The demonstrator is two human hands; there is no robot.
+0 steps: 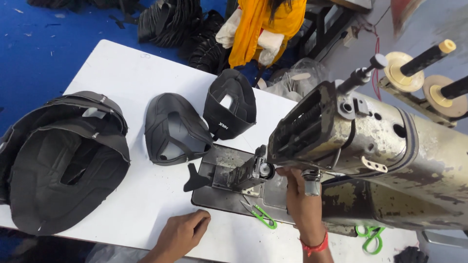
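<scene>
My left hand (pixel 183 234) rests on the white table (pixel 122 83) near its front edge, fingers curled loosely, holding nothing. My right hand (pixel 298 195), with a red band at the wrist, reaches up under the head of a worn sewing machine (pixel 370 141), fingers at the needle area; whether it grips anything is hidden. A small black fabric piece (pixel 195 179) lies at the left of the machine's metal plate (pixel 219 195). Green thread snips (pixel 261 214) lie on the plate by my right wrist.
Two black padded shells (pixel 175 129) (pixel 230 104) lie in the table's middle. A stack of larger black padded pieces (pixel 63 156) fills the left side. Green scissors (pixel 371 237) sit under the machine. A person in yellow (pixel 263 24) stands behind, beside more black pieces on the blue floor.
</scene>
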